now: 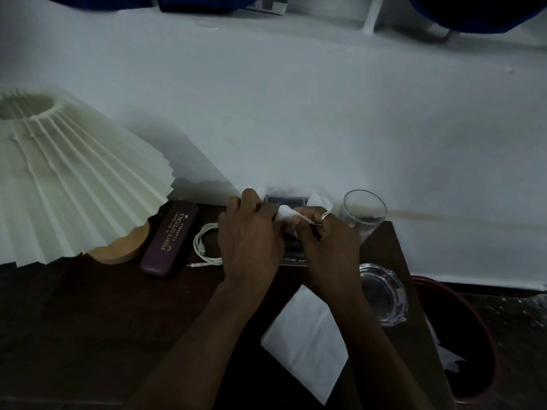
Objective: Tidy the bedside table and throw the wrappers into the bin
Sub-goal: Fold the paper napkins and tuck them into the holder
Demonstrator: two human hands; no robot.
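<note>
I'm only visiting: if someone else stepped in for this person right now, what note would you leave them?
Hands: the left hand and right hand both grip one crumpled white tissue at the back of the dark wooden table, over a dark flat item I cannot identify.
Done: some white paper already lies in the dark red bin, right of the table.
Left: bin the tissue. A flat white napkin lies near the front edge. The purple spectacle case, coiled white cable, clear glass tumbler and glass ashtray are on the table.
</note>
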